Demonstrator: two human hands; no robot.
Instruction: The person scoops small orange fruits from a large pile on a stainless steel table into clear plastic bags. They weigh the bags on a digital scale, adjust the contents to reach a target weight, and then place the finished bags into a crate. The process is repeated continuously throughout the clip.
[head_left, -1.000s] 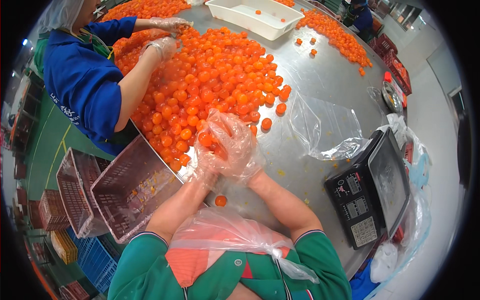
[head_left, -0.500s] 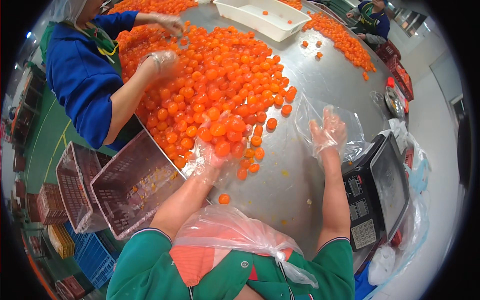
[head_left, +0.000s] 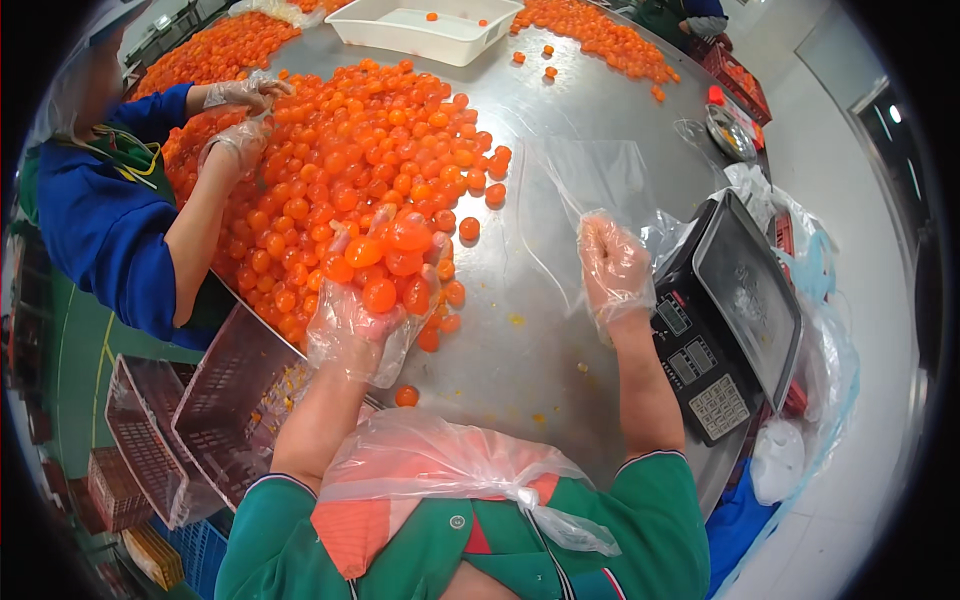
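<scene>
My gloved left hand (head_left: 360,318) is cupped under a clump of glossy orange balls (head_left: 392,258), fruit-like, at the near edge of a big heap of the same (head_left: 355,150). To its right, my gloved right hand (head_left: 610,262) has its fingers curled closed on a clear plastic bag (head_left: 570,175), which spreads over the steel table (head_left: 500,370) beside a black digital scale (head_left: 700,380). One loose orange ball (head_left: 406,395) lies below my left hand.
A co-worker in blue (head_left: 100,240) works at the heap on the left. Plastic crates (head_left: 230,380) stand at the table's near left. A white tray (head_left: 420,45), more orange balls (head_left: 590,30) and a metal bowl (head_left: 730,130) are farther back. Another person (head_left: 680,20) is at the far right.
A second ago my hands were together around the balls. My right hand has moved right onto the bag and closed, while my left still holds the clump. The view has shifted.
</scene>
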